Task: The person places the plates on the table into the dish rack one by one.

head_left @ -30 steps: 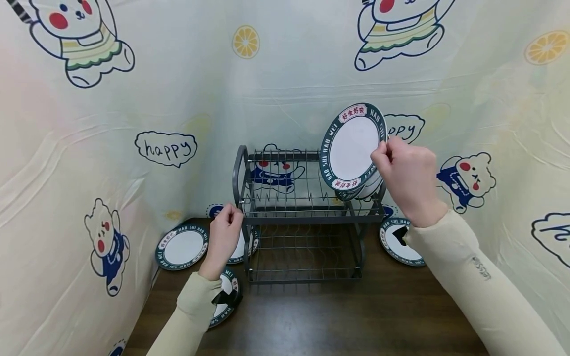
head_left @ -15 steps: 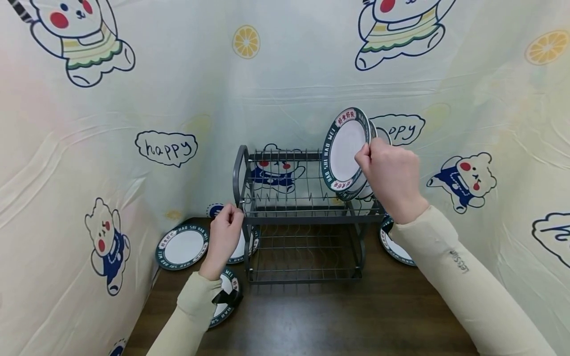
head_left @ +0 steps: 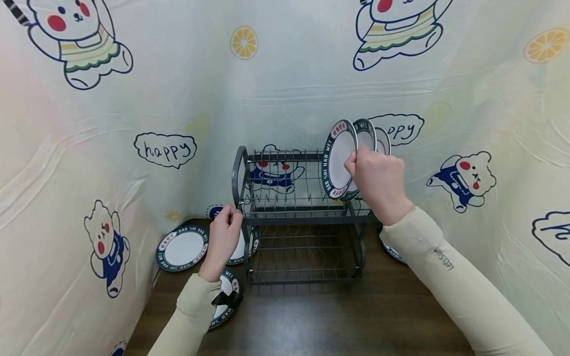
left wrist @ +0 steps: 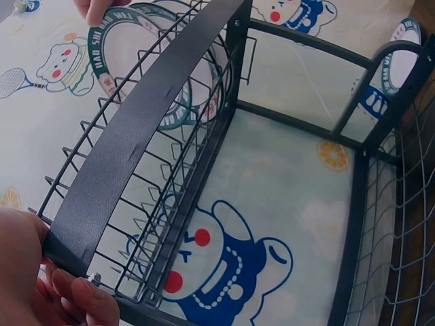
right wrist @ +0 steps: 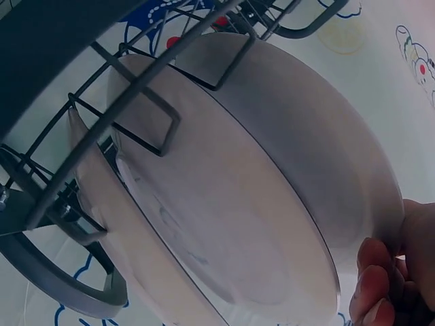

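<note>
A dark two-tier dish rack stands on the table. My left hand grips the upper left corner of its frame; in the left wrist view the thumb and fingers wrap that corner. With my right hand I pinch the right rim of a white plate with a green lettered border. The plate is tilted upright at the right part of the upper tier, its lower edge at the wires. Right beside it two more plates stand in the rack, partly hidden by my hand. Their pale backs show in the right wrist view.
On the table's left side lie several like plates: one by the wall, one behind the rack's left leg, and one under my left wrist. Another plate lies behind my right forearm. Patterned cloth hangs around the brown table.
My right hand has moved left and down with the plate, which has turned more edge-on and come down to the upper tier. The left hand has stayed on the rack.
</note>
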`<state>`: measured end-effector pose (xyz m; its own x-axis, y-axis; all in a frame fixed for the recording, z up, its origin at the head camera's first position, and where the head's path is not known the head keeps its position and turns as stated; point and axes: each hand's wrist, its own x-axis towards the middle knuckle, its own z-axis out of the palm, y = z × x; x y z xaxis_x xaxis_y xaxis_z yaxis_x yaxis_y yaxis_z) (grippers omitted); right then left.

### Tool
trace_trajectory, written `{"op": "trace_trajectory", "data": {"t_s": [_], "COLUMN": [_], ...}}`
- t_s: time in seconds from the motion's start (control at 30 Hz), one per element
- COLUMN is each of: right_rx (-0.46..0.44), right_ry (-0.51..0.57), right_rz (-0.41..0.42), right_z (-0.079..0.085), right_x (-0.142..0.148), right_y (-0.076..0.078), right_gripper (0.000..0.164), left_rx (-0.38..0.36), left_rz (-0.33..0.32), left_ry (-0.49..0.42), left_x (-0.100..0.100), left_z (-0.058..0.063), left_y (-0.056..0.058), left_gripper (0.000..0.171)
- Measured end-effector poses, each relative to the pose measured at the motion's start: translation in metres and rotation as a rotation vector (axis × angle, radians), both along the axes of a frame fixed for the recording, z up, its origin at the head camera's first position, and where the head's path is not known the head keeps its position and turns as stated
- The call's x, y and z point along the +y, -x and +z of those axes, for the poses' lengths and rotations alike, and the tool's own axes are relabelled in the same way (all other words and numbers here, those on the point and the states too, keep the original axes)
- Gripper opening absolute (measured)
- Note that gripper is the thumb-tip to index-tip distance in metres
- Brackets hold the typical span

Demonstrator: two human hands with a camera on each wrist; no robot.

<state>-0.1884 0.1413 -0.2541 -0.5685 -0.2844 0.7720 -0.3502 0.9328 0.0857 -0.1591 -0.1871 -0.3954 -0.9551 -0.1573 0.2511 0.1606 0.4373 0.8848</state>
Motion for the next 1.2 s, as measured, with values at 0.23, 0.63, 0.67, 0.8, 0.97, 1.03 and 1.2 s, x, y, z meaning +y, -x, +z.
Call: {"op": "trace_trajectory", "data": {"t_s": [0.23, 0.63, 0.67, 0.8, 0.97, 1.03, 1.2], "right_rx": [-0.01, 0.027, 0.031, 0.03, 0.019, 0.01, -0.045], "right_ry": [-0.037, -0.089, -0.089, -0.088, -0.089, -0.09, -0.08], "right_rz": [-0.02, -0.061, -0.062, -0.067, -0.084, -0.089, -0.076], "right_z": [-0.005, -0.009, -0.009, -0.009, -0.009, -0.009, -0.009], "right_x": [-0.003, -0.01, -0.011, -0.015, -0.018, -0.019, -0.021], "right_y": [0.002, 0.006, 0.006, 0.008, 0.009, 0.01, 0.011], "right_gripper": [0.035, 0.038, 0.038, 0.039, 0.043, 0.043, 0.041], "left_rx": [0.001, -0.002, -0.003, -0.005, 0.001, 0.002, 0.004], "left_rz": [-0.003, 0.008, 0.009, 0.012, 0.01, 0.01, 0.009], "left_ry": [0.0, 0.013, 0.013, 0.008, 0.011, 0.009, 0.002], "left_x": [0.0, 0.001, 0.001, 0.001, 0.001, 0.001, 0.0], "left_z": [0.001, 0.001, 0.001, 0.001, 0.0, -0.001, -0.003], "left_y": [-0.001, -0.001, -0.001, -0.001, 0.0, 0.0, 0.001], "left_gripper": [0.021, 0.021, 0.021, 0.021, 0.022, 0.022, 0.022]}}
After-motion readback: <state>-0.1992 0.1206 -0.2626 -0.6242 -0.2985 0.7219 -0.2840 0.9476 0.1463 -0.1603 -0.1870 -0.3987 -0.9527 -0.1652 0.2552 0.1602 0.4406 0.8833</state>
